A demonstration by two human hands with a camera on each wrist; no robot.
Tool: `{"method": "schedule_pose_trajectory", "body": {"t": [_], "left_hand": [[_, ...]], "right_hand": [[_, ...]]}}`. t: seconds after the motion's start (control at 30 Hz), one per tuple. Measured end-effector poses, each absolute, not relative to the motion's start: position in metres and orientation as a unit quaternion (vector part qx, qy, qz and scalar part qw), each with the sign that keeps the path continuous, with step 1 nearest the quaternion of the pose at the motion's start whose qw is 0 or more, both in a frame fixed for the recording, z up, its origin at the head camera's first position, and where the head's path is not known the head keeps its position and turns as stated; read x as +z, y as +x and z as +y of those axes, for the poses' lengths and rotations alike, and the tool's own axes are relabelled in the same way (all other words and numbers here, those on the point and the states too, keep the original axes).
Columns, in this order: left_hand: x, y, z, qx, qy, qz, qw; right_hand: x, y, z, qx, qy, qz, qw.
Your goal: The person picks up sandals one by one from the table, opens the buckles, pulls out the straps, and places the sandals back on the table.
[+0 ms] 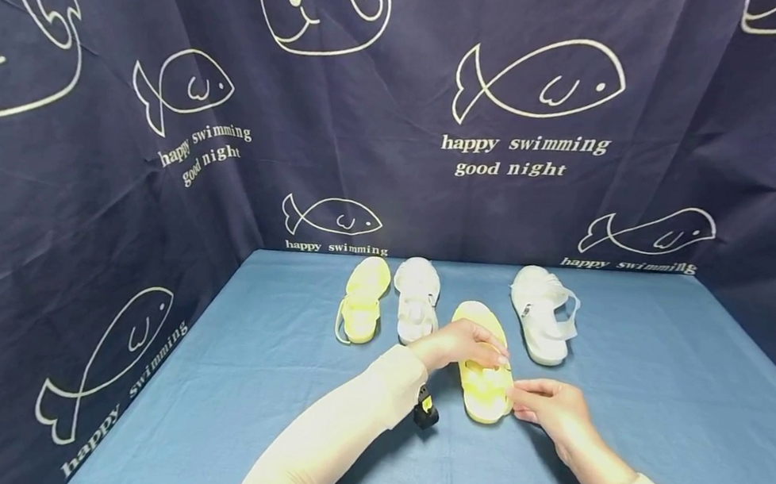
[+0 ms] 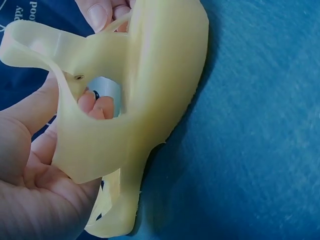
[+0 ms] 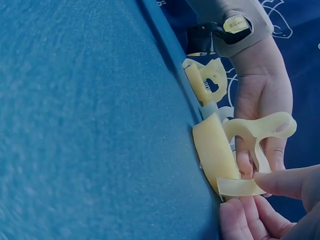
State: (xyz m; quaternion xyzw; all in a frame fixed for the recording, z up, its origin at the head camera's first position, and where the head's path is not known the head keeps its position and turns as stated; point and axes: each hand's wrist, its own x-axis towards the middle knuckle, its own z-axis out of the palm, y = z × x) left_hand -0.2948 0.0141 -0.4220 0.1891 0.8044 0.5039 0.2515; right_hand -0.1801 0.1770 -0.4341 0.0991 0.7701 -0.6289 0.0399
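Observation:
A pale yellow sandal (image 1: 483, 401) lies sole down on the blue cloth, its toe pointing away from me. My left hand (image 1: 458, 344) reaches over it from the left and grips its upper; in the left wrist view the thumb and fingers sit either side of the yellow upper (image 2: 90, 137). At the heel end, my right hand (image 1: 552, 408) pinches the thin back strap (image 3: 240, 187) between thumb and fingers. That strap is drawn out to the right side of the sandal. Part of the upper is hidden under the left hand in the head view.
Another yellow sandal (image 1: 363, 299) lies at the back left, its strap hanging loose to its side. Beside it is a white sandal (image 1: 416, 297), partly behind the left hand. A second white sandal (image 1: 538, 323) stands to the right. Dark printed curtain (image 1: 410, 173) borders the table.

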Motion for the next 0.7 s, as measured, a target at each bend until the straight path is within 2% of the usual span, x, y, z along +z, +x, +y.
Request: {"method": "schedule_pose_trajectory", "body": {"t": [0.4, 0.7], "left_hand": [[-0.431, -0.296, 0.019, 0.559, 0.2, 0.756, 0.274], [-0.436, -0.295, 0.021, 0.57, 0.191, 0.75, 0.277]], "right_hand": [[-0.436, -0.184, 0.178, -0.633, 0.094, 0.767, 0.034], [-0.444, -0.19, 0.183, -0.681, 0.087, 0.724, 0.063]]}}
